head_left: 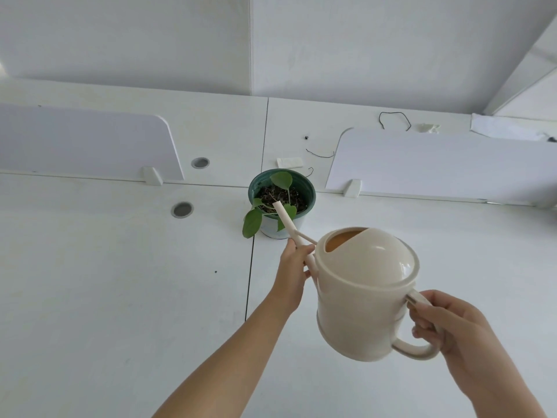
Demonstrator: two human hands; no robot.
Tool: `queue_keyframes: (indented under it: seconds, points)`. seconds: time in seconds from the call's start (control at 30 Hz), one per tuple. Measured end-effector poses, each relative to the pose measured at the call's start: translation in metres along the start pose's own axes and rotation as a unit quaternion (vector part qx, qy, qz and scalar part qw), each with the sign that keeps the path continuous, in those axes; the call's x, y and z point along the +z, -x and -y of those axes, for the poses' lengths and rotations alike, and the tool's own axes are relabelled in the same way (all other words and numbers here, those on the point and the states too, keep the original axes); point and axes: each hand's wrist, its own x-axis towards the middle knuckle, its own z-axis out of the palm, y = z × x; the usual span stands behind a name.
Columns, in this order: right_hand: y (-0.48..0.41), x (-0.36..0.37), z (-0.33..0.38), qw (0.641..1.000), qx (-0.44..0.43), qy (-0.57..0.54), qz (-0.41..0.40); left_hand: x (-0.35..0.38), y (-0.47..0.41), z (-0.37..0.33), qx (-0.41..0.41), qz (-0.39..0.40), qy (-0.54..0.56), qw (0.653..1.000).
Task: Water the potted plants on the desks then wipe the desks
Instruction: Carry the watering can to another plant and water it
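A cream watering can [361, 297] is held tilted over the white desk [120, 297]. My right hand [446, 324] grips its looped handle. My left hand [294, 267] holds the long spout near its base. The spout's tip sits over the dark soil of a green pot [304, 184] that holds a small plant with a few round green leaves. The pot stands where the desks meet, just beyond my left hand. No stream of water is visible at the tip.
White divider panels [90, 140] [437, 164] stand left and right behind the pot. Two round cable grommets [182, 209] lie to the left. Thin black wires [394, 120], a small paper label [289, 162] and scraps lie on the far desk.
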Motion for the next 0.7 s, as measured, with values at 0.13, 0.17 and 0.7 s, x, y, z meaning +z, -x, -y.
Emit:
queue_keyframes:
  seconds: [0.13, 0.17, 0.7]
  points:
    - [0.001, -0.012, -0.003, 1.0, 0.006, 0.001, -0.011, 0.011, -0.002, 0.005, -0.004, 0.015, -0.002, 1.0]
    - [0.001, -0.014, -0.004, 1.0, 0.005, 0.005, -0.018, 0.014, -0.003, 0.006, -0.005, 0.021, -0.004, 1.0]
    - [-0.026, -0.02, 0.026, 0.999, -0.012, 0.009, -0.052, 0.053, -0.042, -0.01, -0.021, 0.02, -0.015, 0.999]
